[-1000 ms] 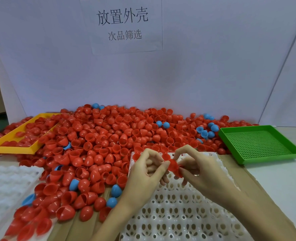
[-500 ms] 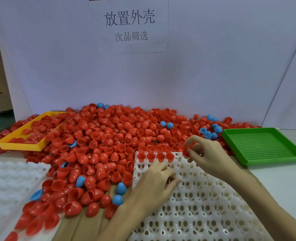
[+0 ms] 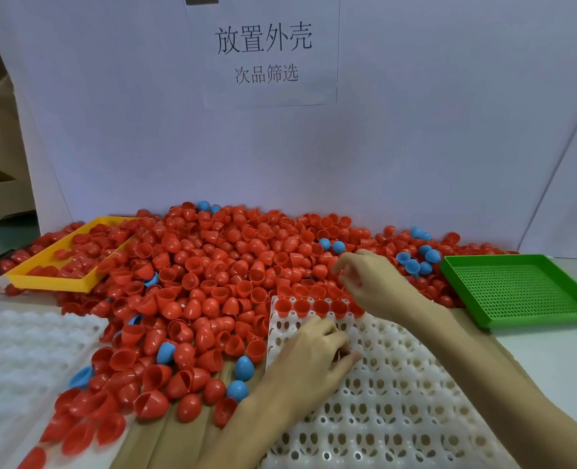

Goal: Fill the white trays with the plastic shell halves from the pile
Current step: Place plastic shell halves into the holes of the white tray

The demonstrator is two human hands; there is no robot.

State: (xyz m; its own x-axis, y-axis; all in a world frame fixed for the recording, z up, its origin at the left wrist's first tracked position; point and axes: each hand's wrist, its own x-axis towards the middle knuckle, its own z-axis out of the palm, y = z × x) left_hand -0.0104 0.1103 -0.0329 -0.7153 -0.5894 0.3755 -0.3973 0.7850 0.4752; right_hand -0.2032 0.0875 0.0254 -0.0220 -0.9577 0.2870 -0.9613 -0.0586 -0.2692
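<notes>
head | worn, looks forward-down | close over white tray | single view

White paper sign on the backboard, reading 放置外壳, smaller 次品筛选 beneath

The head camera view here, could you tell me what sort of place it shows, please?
Probably a factory sorting or packing bench. A huge pile of red shell halves covers the table, a white tray has one row of sockets filled, and a printed Chinese sign hangs on the backboard.
</notes>
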